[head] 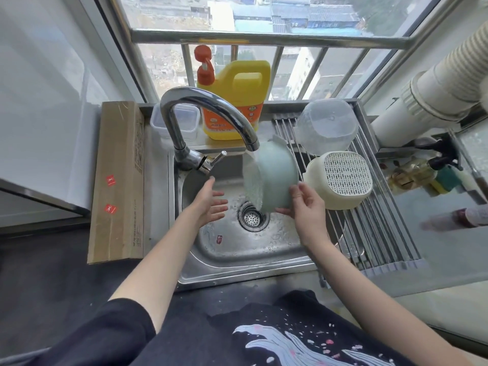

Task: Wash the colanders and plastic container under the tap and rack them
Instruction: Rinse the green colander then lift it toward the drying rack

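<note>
A pale green plastic bowl (276, 171) is tipped on its side under the running tap (208, 112), with water pouring off its rim into the sink (237, 249). My right hand (307, 204) grips the bowl's lower edge. Left of the stream, my left hand (211, 203) hovers over the basin with fingers spread, holding nothing. A cream colander (340, 179) lies upside down on the roll-up rack (383, 233), and a clear plastic bowl (326, 126) lies inverted behind it. A clear lidded container (190, 122) stands behind the tap.
A yellow detergent jug (237, 99) with an orange pump stands on the ledge behind the sink. A long cardboard box (118, 180) lies along the sink's left side. Bottles and a sponge (422, 175) sit right of the rack. The drain strainer (252, 219) is in the basin.
</note>
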Demonstrator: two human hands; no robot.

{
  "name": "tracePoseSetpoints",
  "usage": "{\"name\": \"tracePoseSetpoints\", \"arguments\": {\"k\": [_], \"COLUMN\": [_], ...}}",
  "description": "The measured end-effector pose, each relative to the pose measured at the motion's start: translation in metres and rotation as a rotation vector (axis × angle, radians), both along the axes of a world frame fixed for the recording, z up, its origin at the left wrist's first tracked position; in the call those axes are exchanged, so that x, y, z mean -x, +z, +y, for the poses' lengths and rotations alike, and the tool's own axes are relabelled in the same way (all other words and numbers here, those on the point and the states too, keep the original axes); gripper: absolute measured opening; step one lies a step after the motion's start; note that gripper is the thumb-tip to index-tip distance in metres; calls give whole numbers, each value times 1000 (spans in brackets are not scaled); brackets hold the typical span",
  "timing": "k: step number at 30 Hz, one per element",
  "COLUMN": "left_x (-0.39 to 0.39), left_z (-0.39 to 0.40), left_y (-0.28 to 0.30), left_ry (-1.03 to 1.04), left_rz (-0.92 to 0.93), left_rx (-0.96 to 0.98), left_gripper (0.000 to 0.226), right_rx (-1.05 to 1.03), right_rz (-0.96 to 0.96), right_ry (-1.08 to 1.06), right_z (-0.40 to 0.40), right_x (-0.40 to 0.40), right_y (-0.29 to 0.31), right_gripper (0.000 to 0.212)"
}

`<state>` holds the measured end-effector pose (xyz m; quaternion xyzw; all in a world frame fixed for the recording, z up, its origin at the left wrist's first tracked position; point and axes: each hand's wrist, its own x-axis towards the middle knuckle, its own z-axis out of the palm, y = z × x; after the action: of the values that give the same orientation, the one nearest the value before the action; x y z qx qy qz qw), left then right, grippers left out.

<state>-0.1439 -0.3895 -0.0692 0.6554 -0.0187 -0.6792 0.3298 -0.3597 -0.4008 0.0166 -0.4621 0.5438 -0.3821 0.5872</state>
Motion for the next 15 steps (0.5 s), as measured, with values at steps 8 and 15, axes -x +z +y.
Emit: {"name": "tracePoseSetpoints", "arguments": {"k": [8, 15], "left_x": [0, 5], "left_z": [2, 2], "left_y": [-1, 9], "left_ry": [-65, -81], "left_rz": [93, 161], "left_rx": [83, 345], "left_gripper": [78, 57], "right_rx": [-486, -495], "right_rz": [-260, -162], "right_ry": [-101, 20], "right_z": [-1, -16], "right_x": [-3, -2], "right_y": [-46, -58], "right_gripper": [18, 19]}}
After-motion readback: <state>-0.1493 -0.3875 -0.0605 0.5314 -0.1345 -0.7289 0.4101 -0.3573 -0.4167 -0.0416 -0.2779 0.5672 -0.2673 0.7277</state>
